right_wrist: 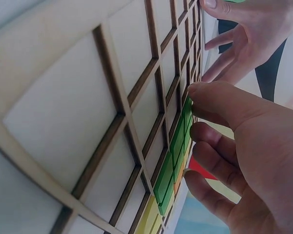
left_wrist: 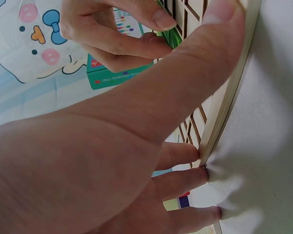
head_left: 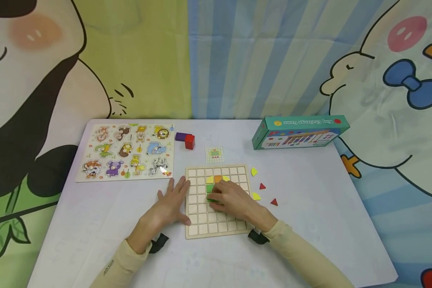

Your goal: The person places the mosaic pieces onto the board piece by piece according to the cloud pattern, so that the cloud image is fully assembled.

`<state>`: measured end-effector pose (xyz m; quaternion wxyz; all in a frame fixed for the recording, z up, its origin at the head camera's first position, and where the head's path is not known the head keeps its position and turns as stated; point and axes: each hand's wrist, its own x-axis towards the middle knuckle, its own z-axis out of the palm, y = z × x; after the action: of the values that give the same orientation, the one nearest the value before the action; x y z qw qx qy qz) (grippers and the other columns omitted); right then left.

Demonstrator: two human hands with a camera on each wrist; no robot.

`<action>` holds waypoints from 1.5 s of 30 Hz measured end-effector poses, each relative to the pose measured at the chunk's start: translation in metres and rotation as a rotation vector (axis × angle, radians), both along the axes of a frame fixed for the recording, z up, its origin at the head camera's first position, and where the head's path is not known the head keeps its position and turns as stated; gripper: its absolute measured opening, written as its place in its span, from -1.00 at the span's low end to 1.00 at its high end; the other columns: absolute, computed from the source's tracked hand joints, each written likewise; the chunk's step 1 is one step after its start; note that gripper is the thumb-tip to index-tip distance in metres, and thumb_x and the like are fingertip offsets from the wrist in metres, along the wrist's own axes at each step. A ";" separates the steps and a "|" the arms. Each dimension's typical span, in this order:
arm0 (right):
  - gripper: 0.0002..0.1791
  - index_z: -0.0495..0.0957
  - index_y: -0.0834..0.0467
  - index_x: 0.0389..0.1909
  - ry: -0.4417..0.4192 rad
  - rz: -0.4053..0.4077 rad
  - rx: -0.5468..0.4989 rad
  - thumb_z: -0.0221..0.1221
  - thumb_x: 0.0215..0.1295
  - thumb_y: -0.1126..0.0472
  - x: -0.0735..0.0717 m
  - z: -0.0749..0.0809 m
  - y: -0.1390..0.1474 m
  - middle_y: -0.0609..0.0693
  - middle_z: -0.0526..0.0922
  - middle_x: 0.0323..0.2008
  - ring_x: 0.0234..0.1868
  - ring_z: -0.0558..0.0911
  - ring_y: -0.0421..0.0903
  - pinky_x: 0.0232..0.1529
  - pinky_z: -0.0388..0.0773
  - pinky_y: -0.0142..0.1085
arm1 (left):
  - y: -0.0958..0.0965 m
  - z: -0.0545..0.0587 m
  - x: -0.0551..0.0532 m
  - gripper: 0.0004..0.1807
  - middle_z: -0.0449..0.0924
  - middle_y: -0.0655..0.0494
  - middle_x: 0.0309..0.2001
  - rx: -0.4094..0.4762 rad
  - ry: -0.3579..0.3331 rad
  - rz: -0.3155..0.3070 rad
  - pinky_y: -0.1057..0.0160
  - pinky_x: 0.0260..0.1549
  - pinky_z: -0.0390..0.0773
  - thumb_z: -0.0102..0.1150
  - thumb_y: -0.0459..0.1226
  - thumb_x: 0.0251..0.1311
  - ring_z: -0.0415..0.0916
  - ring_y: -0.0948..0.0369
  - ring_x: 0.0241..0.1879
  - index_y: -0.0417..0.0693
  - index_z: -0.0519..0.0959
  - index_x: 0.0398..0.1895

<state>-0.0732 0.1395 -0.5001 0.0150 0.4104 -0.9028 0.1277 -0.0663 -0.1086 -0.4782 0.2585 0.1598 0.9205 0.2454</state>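
Observation:
A wooden grid board point(head_left: 217, 236) lies on the table. My left hand point(head_left: 167, 204) spreads along its left edge, thumb over the rim and fingertips down beside it. Reaching in from the right, my right hand point(head_left: 234, 200) pinches a green tile point(right_wrist: 187, 109) at the board, beside more green tiles point(right_wrist: 163, 183). Part of the green group is hidden under this hand in the head view. Above it in the grid sit an orange tile point(head_left: 217, 179) and yellow pieces point(head_left: 209, 180).
Loose yellow pieces point(head_left: 254, 171) and red triangles point(head_left: 262, 186) lie right of the board. Behind it is a small pattern card point(head_left: 215, 155). An animal puzzle point(head_left: 126, 148), a purple block point(head_left: 181, 137), a red block point(head_left: 189, 142) and a green game box point(head_left: 300, 133) stand farther back.

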 end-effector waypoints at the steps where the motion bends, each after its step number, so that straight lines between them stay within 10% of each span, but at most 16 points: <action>1: -0.77 0.78 -0.05 -0.07 0.004 0.001 -0.002 0.36 0.30 0.02 0.000 0.000 0.000 -0.13 0.66 -0.19 -0.19 0.54 -0.21 -0.13 0.54 -0.32 | 0.000 0.000 0.000 0.39 -0.21 -0.19 0.65 -0.001 0.001 -0.001 -0.64 0.29 -0.18 0.70 -0.16 -0.29 -0.40 -0.34 0.59 -0.22 -0.01 0.61; 11: -0.84 0.81 -0.03 -0.17 0.016 0.026 -0.050 0.39 0.26 0.06 -0.001 0.003 0.006 -0.14 0.65 -0.23 -0.23 0.53 -0.21 -0.15 0.53 -0.31 | 0.000 0.001 0.000 0.40 -0.19 -0.21 0.64 0.002 -0.002 0.004 -0.65 0.28 -0.18 0.71 -0.15 -0.33 -0.38 -0.36 0.58 -0.22 0.01 0.61; 31: -0.71 0.74 0.20 -0.03 -0.010 -0.317 -0.025 0.38 0.21 0.32 -0.035 0.020 0.111 0.05 0.67 -0.11 -0.15 0.58 -0.07 -0.16 0.64 -0.21 | 0.001 -0.002 -0.001 0.41 -0.21 -0.20 0.65 -0.012 -0.005 0.008 -0.65 0.28 -0.19 0.72 -0.15 -0.33 -0.41 -0.35 0.58 -0.21 -0.01 0.62; 45: -0.65 0.71 0.17 0.07 -0.083 -0.368 0.004 0.34 0.24 0.31 -0.050 0.005 0.127 0.12 0.64 -0.06 -0.09 0.56 0.00 -0.12 0.63 -0.14 | 0.001 -0.004 0.001 0.41 -0.24 -0.15 0.66 0.024 -0.013 0.028 -0.63 0.30 -0.25 0.71 -0.19 -0.32 -0.44 -0.31 0.60 -0.19 -0.02 0.62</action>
<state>-0.1229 0.2662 -0.4949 0.0000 0.2329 -0.9627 0.1378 -0.0657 -0.1078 -0.4818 0.2590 0.1484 0.9180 0.2611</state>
